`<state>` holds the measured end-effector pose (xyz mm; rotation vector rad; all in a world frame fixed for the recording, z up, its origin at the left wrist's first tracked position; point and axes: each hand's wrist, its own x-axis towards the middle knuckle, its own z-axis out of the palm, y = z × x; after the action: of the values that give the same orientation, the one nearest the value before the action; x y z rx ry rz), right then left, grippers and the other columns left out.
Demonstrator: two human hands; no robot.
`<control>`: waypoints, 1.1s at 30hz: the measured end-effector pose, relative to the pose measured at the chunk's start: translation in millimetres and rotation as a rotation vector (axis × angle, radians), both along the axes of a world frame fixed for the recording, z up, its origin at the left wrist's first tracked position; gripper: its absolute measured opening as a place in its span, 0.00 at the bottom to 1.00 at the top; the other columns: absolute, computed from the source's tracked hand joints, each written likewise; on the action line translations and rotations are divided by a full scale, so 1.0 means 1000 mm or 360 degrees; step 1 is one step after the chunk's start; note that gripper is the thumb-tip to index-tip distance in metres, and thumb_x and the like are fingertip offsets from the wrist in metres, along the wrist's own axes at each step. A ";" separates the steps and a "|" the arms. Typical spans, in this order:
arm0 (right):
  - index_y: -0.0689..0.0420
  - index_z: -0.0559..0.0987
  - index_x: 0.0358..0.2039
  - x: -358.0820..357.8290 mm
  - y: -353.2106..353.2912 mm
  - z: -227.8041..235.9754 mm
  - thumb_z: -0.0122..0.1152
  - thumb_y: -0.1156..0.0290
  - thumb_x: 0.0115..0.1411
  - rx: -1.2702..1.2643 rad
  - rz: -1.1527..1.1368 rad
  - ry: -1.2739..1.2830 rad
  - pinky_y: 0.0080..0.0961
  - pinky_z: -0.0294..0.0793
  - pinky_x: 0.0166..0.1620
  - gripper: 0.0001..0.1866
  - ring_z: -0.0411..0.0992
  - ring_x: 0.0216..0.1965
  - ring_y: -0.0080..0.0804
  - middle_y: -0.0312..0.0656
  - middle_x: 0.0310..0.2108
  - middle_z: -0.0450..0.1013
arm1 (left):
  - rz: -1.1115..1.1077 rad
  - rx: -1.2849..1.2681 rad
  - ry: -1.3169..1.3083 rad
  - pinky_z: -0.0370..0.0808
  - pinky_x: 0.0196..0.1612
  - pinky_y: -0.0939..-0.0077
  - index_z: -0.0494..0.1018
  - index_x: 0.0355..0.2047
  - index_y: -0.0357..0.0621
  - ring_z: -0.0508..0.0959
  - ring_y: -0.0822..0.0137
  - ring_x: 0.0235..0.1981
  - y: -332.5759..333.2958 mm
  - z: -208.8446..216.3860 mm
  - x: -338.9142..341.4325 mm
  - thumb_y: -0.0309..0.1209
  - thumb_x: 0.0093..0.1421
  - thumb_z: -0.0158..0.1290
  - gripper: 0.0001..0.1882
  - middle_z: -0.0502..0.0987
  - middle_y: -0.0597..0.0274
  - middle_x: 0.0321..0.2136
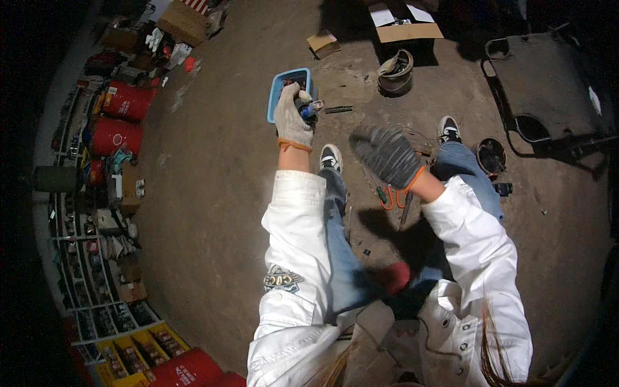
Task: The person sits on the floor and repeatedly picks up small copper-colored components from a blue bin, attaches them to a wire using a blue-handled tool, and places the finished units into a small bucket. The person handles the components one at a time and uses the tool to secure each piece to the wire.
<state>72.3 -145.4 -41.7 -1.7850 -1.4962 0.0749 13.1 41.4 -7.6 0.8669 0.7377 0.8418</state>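
My left hand [294, 116], in a pale knit glove with an orange cuff, is closed over the right side of a blue plastic basket [271, 97]. Between its fingers is a small blue and silver piece [312, 109] whose kind I cannot make out. Small dark and reddish items lie inside the basket, partly covered by the hand. My right hand [387, 155], in a dark grey glove, hovers over the floor between my feet, back upward; its fingers are smeared and partly hidden. Just below it lie a tool with orange looped handles [387, 200] and a dark long tool [405, 213].
A dark rod [339, 109] lies right of the basket. Farther off stand a bucket [394, 80], a small cardboard box [324, 45] and an open carton [410, 31]. A round tin [491, 157] sits by my right foot, a dark folding chair [548, 84] beyond. Loaded shelves [80, 238] line the left.
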 end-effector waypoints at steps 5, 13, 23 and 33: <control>0.57 0.75 0.43 0.040 -0.013 0.001 0.56 0.74 0.51 0.0165 0.0118 0.0067 0.39 0.70 0.44 0.17 0.70 0.40 0.46 0.48 0.39 0.73 | -0.0657 0.0609 0.0255 0.66 0.20 0.80 0.71 0.19 0.44 0.69 0.74 0.16 0.010 -0.001 -0.019 0.37 0.58 0.52 0.14 0.71 0.68 0.16; 0.63 0.79 0.35 0.008 -0.030 0.022 0.59 0.69 0.53 0.0114 0.0237 0.0364 0.31 0.74 0.39 0.12 0.75 0.35 0.42 0.50 0.34 0.76 | -0.0357 0.0972 0.0734 0.68 0.24 0.79 0.78 0.26 0.37 0.72 0.74 0.20 0.026 -0.011 -0.019 0.36 0.58 0.55 0.13 0.75 0.66 0.19; 0.61 0.79 0.36 0.027 -0.047 0.013 0.58 0.69 0.55 0.0086 0.0117 0.0264 0.34 0.74 0.38 0.11 0.75 0.33 0.46 0.50 0.31 0.76 | -0.0162 0.0347 0.0482 0.65 0.22 0.80 0.75 0.21 0.41 0.71 0.74 0.19 0.035 -0.015 -0.021 0.38 0.57 0.53 0.14 0.74 0.67 0.18; 0.60 0.79 0.36 0.043 -0.061 0.025 0.57 0.67 0.54 -0.0062 0.0199 0.0278 0.34 0.74 0.38 0.12 0.75 0.33 0.45 0.49 0.33 0.76 | -0.0247 0.1483 0.1209 0.63 0.21 0.74 0.74 0.17 0.36 0.67 0.71 0.16 0.047 -0.026 -0.029 0.45 0.57 0.51 0.23 0.70 0.65 0.14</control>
<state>115.4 -206.2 -17.0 -1.6681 -1.4867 0.3168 -15.6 88.6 -33.8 2.1235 0.9070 0.6930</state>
